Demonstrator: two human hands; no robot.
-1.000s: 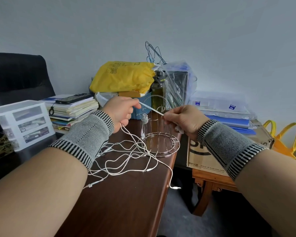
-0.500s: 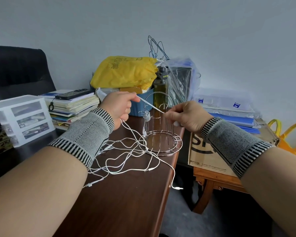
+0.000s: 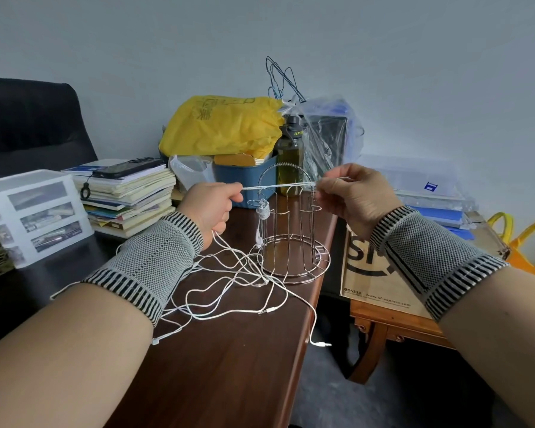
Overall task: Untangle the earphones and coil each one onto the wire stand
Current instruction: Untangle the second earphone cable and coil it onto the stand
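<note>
One earphone set already coiled and hung on a hook of the wire stand. Rest of the earphones lie as a loose white tangle on the bench, front-left of stand, one plug off the edge. So approx. early stage, most left to do. Left hand and right hand each pinch shut on a folded cord bundle, taut betw. them, just above stand top.
</note>
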